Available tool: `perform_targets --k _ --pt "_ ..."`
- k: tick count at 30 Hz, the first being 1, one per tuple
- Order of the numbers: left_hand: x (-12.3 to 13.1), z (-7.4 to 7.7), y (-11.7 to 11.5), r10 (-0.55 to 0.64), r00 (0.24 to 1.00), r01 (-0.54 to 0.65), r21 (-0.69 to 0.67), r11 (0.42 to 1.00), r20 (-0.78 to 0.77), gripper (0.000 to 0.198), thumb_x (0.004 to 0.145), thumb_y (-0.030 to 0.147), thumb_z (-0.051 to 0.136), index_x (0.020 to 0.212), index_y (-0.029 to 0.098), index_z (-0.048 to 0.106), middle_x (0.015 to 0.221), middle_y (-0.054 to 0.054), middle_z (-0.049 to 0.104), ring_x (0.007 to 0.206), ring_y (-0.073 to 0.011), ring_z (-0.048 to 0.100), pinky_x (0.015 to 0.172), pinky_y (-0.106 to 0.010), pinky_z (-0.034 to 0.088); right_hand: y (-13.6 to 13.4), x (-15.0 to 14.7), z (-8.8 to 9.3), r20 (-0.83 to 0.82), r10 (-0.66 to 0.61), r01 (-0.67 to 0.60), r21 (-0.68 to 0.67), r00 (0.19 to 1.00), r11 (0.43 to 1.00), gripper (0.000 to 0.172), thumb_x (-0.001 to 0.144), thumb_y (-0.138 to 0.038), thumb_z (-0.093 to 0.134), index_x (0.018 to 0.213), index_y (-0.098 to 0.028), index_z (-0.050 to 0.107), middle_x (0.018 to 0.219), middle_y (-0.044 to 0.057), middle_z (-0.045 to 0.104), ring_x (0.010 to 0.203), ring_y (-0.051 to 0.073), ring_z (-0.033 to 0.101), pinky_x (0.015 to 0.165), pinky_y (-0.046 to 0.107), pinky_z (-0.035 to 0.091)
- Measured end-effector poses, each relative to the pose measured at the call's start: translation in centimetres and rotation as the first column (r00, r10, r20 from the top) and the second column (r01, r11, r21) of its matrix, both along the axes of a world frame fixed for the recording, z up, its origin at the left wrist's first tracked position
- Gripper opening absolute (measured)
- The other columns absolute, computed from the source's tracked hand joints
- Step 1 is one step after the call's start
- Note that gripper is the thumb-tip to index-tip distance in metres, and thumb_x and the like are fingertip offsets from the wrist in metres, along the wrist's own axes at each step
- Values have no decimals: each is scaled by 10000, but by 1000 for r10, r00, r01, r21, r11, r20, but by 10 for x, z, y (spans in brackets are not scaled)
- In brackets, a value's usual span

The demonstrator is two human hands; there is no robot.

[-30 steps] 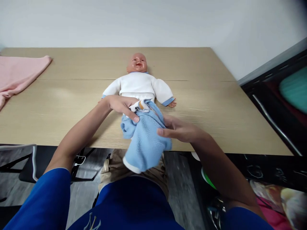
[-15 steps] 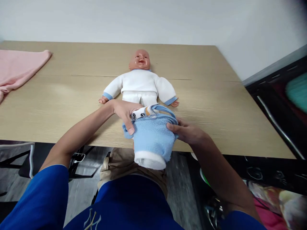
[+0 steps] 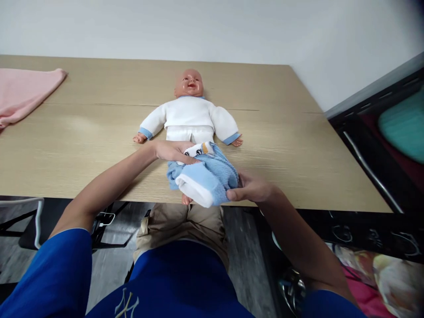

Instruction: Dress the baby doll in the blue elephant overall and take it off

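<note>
A baby doll (image 3: 189, 112) lies on its back on the table, head away from me, in a white top with blue cuffs and white bottoms. Over its lower legs I hold a bunched light-blue garment (image 3: 220, 172) with a white-trimmed opening and a white printed patch; its exact kind is unclear. My left hand (image 3: 174, 151) grips the garment's upper left part, the thumb across the front. At the lower right, my right hand (image 3: 250, 187) pinches its edge near the white opening. One bare doll foot (image 3: 186, 199) shows below the cloth; the other is hidden.
The wooden table (image 3: 291, 172) has a pink cloth (image 3: 28, 90) at its far left. A black shelf or cart (image 3: 361, 145) with a teal item (image 3: 404, 126) stands at the right. Below left is a chair (image 3: 29, 225); colourful fabrics (image 3: 374, 278) lie low at the right.
The garment's lower end has been folded upward and its white opening now faces left. My right hand has moved slightly down. My left thumb lies further across the cloth.
</note>
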State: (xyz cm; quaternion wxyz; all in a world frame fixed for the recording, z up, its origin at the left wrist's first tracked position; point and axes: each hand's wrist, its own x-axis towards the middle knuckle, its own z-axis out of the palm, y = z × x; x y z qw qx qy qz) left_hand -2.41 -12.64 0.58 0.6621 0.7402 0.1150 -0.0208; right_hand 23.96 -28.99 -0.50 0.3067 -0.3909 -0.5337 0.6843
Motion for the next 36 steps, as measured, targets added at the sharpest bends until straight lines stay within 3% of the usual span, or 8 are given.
perform_targets --k 4,7,11,15,18,22,29,36 --pt "0 1 -3 41 998 -38 -57 998 41 985 686 1013 936 1240 200 878 1234 -119 894 1140 -308 822 982 -377 698 -10 -13 3 -180 34 -43 -48 983 998 623 865 -734 939 1303 -295 876 1285 96 901 1289 387 844 1178 535 686" --pt "3 3 -4 -70 996 75 -87 993 59 957 535 882 1087 1175 199 889 1123 -120 902 1117 -345 830 980 -417 716 -13 -21 6 -282 145 -155 -13 948 988 536 1004 -713 751 1260 -270 910 1252 109 916 1258 395 856 1247 577 650" --pt "4 3 -2 -78 995 80 -42 996 59 745 624 653 1151 1156 208 880 1069 -102 905 1041 -324 839 1023 -445 716 -17 -21 2 -278 -9 14 17 961 1000 467 968 -692 825 1152 -272 909 1235 102 917 1290 398 848 1205 588 672" --pt "1 -1 1 -48 997 50 -21 999 67 785 618 672 1146 1179 196 870 1056 -107 902 1079 -339 842 1044 -452 713 -21 -14 1 -160 7 7 92 987 996 624 923 -742 923 1340 -279 880 1226 92 915 1223 371 876 1111 508 710" --pt "1 0 0 -49 997 49 -11 999 64 811 635 699 1130 1217 199 869 1017 -91 896 1067 -326 845 1016 -417 717 -27 -12 8 -52 62 -53 163 997 985 648 826 -569 1080 1353 -248 879 1221 77 920 1215 344 877 1150 469 685" --pt "0 4 -3 -80 995 83 -45 996 53 682 678 632 1124 1115 184 853 964 -58 873 944 -269 822 885 -336 704 -33 -14 9 -20 -126 127 144 992 981 504 803 -493 1110 1195 -247 909 1195 58 924 1204 328 874 1165 469 680" --pt "-1 9 -13 38 998 -32 -113 993 55 698 704 724 1074 1060 177 824 933 -59 856 864 -250 797 739 -308 666 -31 -20 3 -98 -306 315 98 947 944 695 822 -593 1073 1391 -269 841 1370 76 900 1350 356 839 1211 496 669" --pt "14 27 -49 -118 993 118 -82 990 -1 372 863 472 1007 975 181 804 835 -71 835 752 -241 781 740 -370 678 -39 -33 17 145 -463 411 285 874 866 636 807 -436 1041 1361 -256 787 1270 100 895 1218 380 847 1117 544 696"
